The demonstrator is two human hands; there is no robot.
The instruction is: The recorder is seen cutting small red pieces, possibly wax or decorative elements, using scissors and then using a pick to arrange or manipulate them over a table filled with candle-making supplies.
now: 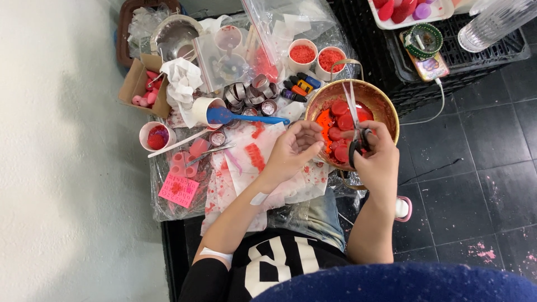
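Dark floor tiles, speckled with pink stains, spread under a seated person whose knees carry stained white paper [246, 184] and clear plastic sheeting. Nearest, the right hand [376, 159] has its fingers closed through the black handles of a pair of scissors [354, 126], blades pointing away over a brass-coloured bowl [386, 109]. The left hand [293, 150] hovers just beside the bowl's near rim, fingers loosely curled and half open, holding nothing that can be made out. Inside the bowl lie red round discs [342, 120] in orange-red liquid. Left of the hands sit a pink note [178, 190], a white cup with a blue spoon [232, 117], and a small cup of red paste [156, 136]. Farther off stand two cups of red granules [316, 55], small dye bottles [299, 86], a cardboard box of pink pieces [140, 86], and a black crate [447, 67].
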